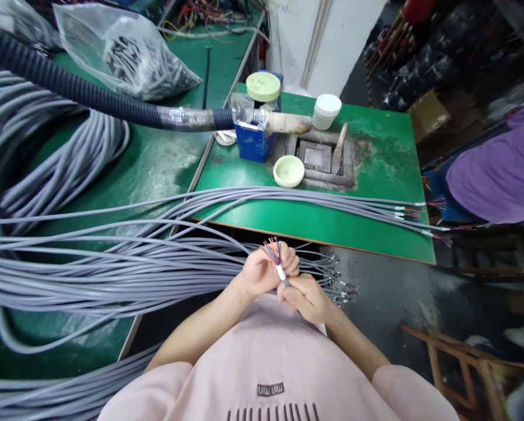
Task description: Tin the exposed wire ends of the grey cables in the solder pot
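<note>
Close to my body, my right hand [306, 297] pinches a grey cable [287, 283] just below its end. A white band [281, 272] wraps the cable there, and thin coloured wires [271, 251] fan out above it with bare copper-coloured tips. My left hand [262, 270] is curled against these wires, its fingers closed; the exact grip is partly hidden. Behind and left of my hands runs a thick bundle of grey cables [191, 266], whose stripped ends [343, 286] stick out to the right beyond my hands.
More grey cables [288, 194] cross the green table [384, 152]. On it stand a solder pot [316, 156], a pale green lid [288, 171], a white tub [326, 111] and a blue box [253, 142]. A black hose [113, 93] hangs across the left. A person in purple [498, 164] is at right.
</note>
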Motion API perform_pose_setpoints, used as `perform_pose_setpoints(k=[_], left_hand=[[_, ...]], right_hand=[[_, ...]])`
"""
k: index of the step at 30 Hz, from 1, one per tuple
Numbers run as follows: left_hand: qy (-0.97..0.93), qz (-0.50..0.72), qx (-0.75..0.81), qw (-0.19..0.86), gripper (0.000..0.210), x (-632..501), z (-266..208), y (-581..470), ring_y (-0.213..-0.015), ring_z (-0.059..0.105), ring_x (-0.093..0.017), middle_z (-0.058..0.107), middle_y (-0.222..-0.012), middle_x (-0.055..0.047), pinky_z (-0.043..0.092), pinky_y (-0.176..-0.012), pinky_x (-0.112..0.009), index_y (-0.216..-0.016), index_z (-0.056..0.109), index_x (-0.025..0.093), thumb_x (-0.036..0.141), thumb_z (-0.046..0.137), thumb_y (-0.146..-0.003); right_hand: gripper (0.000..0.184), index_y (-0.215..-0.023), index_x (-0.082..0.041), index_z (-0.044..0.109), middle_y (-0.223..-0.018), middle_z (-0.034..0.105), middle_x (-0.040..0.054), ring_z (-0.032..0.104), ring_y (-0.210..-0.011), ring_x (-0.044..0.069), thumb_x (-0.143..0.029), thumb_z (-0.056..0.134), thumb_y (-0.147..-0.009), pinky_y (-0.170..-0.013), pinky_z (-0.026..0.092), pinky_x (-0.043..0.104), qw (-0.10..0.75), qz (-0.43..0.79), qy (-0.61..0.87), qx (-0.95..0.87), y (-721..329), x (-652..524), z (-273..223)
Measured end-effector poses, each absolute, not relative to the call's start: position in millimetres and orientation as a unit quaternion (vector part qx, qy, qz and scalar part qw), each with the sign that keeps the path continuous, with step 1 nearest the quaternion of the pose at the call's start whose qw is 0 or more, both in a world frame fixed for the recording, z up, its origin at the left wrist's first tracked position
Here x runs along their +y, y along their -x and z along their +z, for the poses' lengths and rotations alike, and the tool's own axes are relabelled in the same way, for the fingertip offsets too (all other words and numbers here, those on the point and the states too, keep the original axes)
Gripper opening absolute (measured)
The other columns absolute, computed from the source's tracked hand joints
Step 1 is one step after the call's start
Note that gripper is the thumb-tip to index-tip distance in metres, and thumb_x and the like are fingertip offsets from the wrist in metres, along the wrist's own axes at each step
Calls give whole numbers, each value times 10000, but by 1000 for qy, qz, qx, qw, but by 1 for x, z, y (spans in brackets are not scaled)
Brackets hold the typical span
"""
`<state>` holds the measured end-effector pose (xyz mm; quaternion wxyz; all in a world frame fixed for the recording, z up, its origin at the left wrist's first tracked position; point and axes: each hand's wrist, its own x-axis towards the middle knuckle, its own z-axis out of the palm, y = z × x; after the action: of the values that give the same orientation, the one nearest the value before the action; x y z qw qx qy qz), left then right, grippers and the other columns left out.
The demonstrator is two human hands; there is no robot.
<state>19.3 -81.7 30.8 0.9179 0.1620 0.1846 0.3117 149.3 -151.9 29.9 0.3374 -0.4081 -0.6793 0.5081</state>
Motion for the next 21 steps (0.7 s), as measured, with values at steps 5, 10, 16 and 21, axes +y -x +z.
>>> perform_pose_setpoints(k=[5,10,16,21], left_hand=[[-181,317,167,916,235,-79,31,-18,-457,351,-85,336,-479,34,269,-499,-275,-556,546,165,330,710,-592],[-205,343,158,903,201,-78,31,-14,-478,378,-93,397,-493,24,290,-498,-277,-568,564,167,293,720,-579],[-251,377,175,874,127,-79,27,-10,-512,437,-100,479,-527,14,351,-515,-254,-631,601,156,236,699,-628],[-282,406,210,844,64,-78,25,-8,-507,491,-105,530,-526,17,381,-506,-240,-649,617,146,163,672,-620]], right_hand=[[427,-696,-200,580,-461,461,-37,462,-461,112,-404,329,-975,-499,369,245,335,521,404,-673,-150,-151,30],[410,-691,-193,575,-457,452,-46,453,-447,98,-371,340,-976,-513,369,238,341,527,396,-670,-150,-150,31],[407,-693,-187,573,-474,463,-49,437,-428,86,-378,346,-972,-498,353,231,340,532,405,-662,-152,-150,32],[398,-691,-178,567,-483,458,-52,435,-419,74,-354,348,-974,-492,343,217,341,531,406,-661,-153,-151,31]])
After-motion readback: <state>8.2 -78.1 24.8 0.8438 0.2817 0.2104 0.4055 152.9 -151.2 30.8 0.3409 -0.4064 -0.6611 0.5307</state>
